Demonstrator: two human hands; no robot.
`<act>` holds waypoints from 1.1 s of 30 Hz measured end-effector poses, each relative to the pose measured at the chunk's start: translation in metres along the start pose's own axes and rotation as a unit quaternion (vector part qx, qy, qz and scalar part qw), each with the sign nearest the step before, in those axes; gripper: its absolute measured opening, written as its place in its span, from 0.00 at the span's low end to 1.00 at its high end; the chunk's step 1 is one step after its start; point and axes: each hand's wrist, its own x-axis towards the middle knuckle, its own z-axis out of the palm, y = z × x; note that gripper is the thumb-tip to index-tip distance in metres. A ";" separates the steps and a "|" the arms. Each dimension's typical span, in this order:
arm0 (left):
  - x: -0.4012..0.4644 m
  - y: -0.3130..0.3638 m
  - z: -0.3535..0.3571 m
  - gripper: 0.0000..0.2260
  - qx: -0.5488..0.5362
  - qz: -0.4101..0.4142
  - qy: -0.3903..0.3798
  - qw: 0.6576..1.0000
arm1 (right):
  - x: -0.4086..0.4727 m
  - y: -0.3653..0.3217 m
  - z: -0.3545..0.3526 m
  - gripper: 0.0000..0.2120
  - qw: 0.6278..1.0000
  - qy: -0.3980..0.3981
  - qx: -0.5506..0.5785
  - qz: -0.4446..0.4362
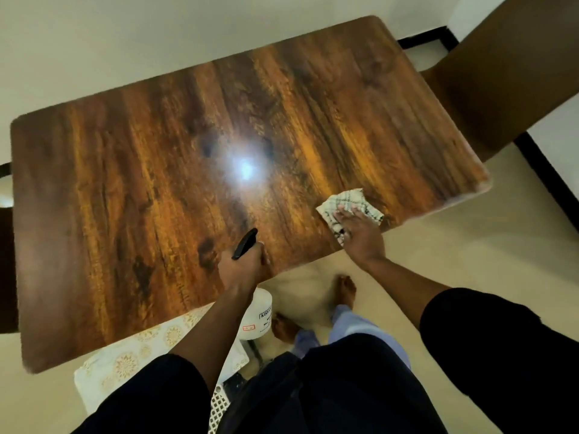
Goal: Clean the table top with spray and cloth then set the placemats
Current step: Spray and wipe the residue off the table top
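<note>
I look down on the tabletop (156, 183), a wood-grain slab with a lamp glare near its centre. It carries only the cloth; I judge the surface has been kept bare so the wipe can run edge to edge.

A chair (501, 89) stands off the far right corner. The placemats (125, 361), pale with a gold medallion print, lie stacked below the near edge toward the left corner, on something I cannot make out. I judge they are parked there to stay dry until wiping ends.

My right hand (357, 230) lies flat, fingers straight and spread, pressing the checked cloth (351, 205) onto the tabletop close to the near edge, toward the right corner. The flat palm suits wiping.

My left hand (244, 264) is curled round the neck of the bottle (257, 314), over the near edge at its middle. The black nozzle points across the tabletop; the white body hangs below the edge, ready for spraying.

The bottle label begins "KISS"; the rest is too blurred to read.
</note>
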 end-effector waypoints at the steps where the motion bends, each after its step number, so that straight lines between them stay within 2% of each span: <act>1: -0.004 0.003 0.009 0.09 0.006 0.004 -0.005 1.000 | 0.001 0.017 -0.008 0.30 1.000 0.006 -0.001 0.028; 2: -0.008 0.007 0.019 0.08 0.013 0.007 -0.010 1.000 | 0.003 0.034 -0.014 0.30 0.998 0.009 0.000 0.056; 4: -0.014 0.013 0.037 0.14 0.017 0.005 -0.027 0.999 | 0.005 0.058 -0.023 0.30 0.995 0.019 0.005 0.097; 6: -0.020 0.019 0.058 0.08 0.038 0.028 -0.035 0.998 | 0.005 0.068 -0.024 0.29 0.993 0.014 0.002 0.117; 9: -0.028 0.027 0.087 0.15 0.068 0.060 -0.052 0.995 | -0.005 0.055 -0.014 0.28 0.992 0.010 -0.010 0.128; 11: -0.037 0.034 0.107 0.15 0.073 0.067 -0.067 0.993 | -0.018 0.041 -0.003 0.28 0.994 -0.001 -0.015 0.106; 14: -0.045 0.042 0.134 0.18 0.086 0.066 -0.086 0.990 | -0.036 0.024 0.009 0.27 0.999 -0.021 -0.005 0.025; 16: -0.049 0.046 0.151 0.12 0.097 0.071 -0.091 0.989 | -0.041 0.026 0.011 0.28 0.999 -0.026 0.003 -0.019; 18: -0.054 0.051 0.169 0.08 0.095 0.074 -0.085 0.989 | -0.041 0.035 0.005 0.30 0.999 -0.023 0.019 -0.037; 21: -0.062 0.057 0.193 0.09 0.110 0.088 -0.101 0.985 | -0.035 0.064 -0.004 0.28 0.999 -0.005 0.019 -0.041; 25: -0.069 0.061 0.225 0.14 0.141 0.114 -0.131 0.975 | -0.026 0.121 -0.020 0.24 0.998 0.054 0.014 0.029; 29: -0.072 0.063 0.252 0.08 0.127 0.106 -0.132 0.977 | -0.011 0.181 -0.051 0.25 0.990 0.096 0.030 0.104; 33: -0.073 0.063 0.273 0.08 0.124 0.098 -0.124 0.980 | 0.008 0.244 -0.080 0.24 0.975 0.109 0.029 0.193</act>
